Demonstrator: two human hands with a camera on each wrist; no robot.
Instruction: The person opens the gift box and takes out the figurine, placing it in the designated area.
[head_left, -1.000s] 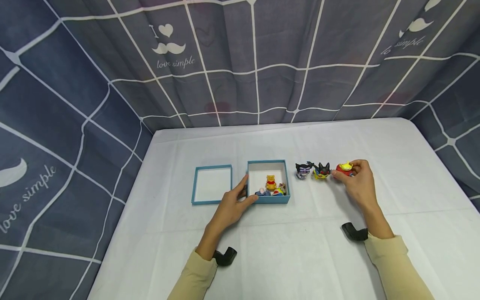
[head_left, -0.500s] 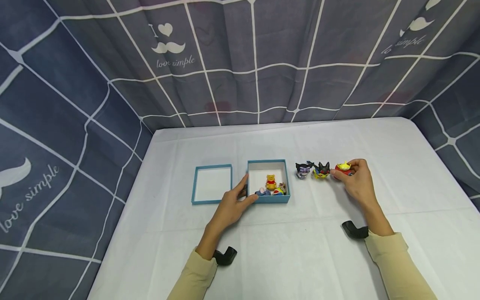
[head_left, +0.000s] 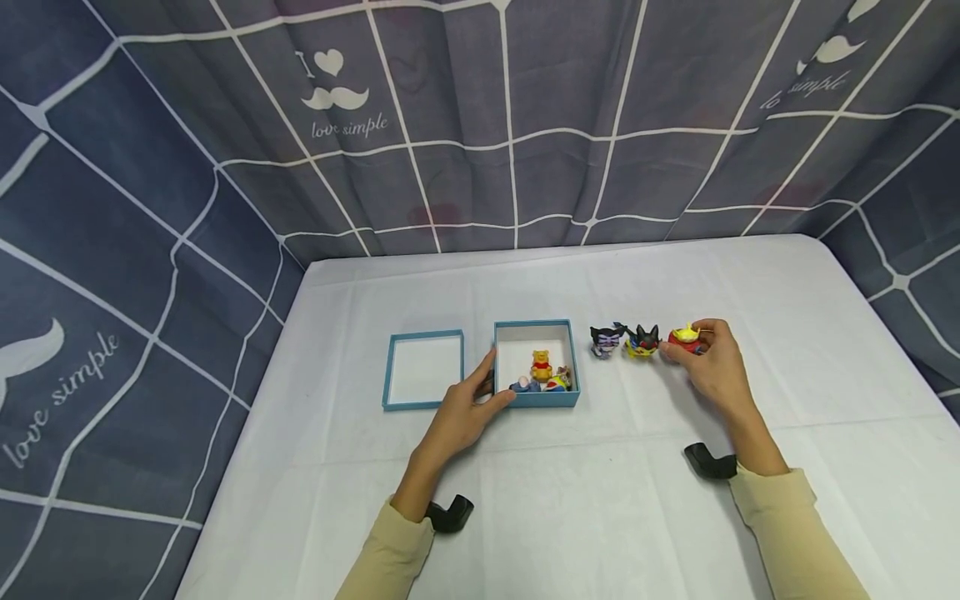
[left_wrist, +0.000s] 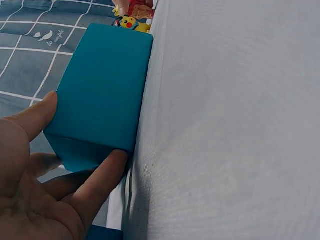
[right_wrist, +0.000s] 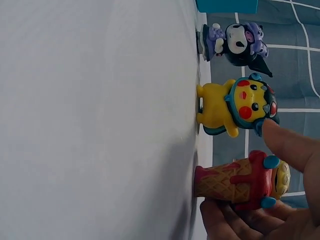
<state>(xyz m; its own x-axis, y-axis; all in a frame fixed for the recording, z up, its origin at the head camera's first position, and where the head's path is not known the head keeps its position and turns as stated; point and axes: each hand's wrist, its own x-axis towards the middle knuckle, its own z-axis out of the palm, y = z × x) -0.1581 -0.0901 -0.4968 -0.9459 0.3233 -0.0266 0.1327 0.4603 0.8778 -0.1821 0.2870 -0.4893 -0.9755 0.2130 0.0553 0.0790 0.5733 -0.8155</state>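
Observation:
My left hand [head_left: 462,412] holds the open blue box [head_left: 546,399] at its near left corner, thumb on the front wall and fingers along the left side. Inside the box sit a bear figurine [head_left: 542,367] with a red top and other small figures [head_left: 558,380]. My right hand [head_left: 712,367] grips an ice-cream-cone figurine [right_wrist: 227,181] with a red dripping top and a yellow upper part. Its base is on the table. Right beside it stands a yellow figurine in a dark hood [right_wrist: 216,106], close to my thumb. A black and purple figurine [right_wrist: 235,44] is nearer the box.
A shallow blue-rimmed lid [head_left: 425,406], white inside, lies left of the box. White cloth covers the table [head_left: 570,500]. Grey checked curtains [head_left: 450,100] hang behind it and at both sides.
The ice-cream-cone figurine has shifted slightly left in my right hand, toward the hooded yellow one. My left hand and the box stay in place.

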